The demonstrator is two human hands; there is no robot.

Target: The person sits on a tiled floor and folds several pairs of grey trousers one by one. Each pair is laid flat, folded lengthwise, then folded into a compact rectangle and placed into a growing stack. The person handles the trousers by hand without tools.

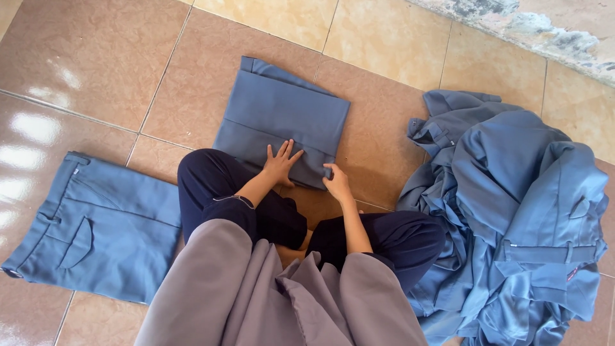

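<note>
The folded blue-grey cloth garment lay on the tan tiled floor just beyond your knees, long axis running away from you. Your left hand pressed flat, fingers spread, on its near edge; your right hand pinched its near right corner.

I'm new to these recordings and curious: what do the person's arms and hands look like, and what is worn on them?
Both hands, left hand and right hand, are bare: no gloves, rings or watch visible. The forearms are uncovered. Wide, loose grey sleeves drape over the upper arms.

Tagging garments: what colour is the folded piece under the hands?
Plain blue-grey folded garment, no pattern; head view shows it.
</note>
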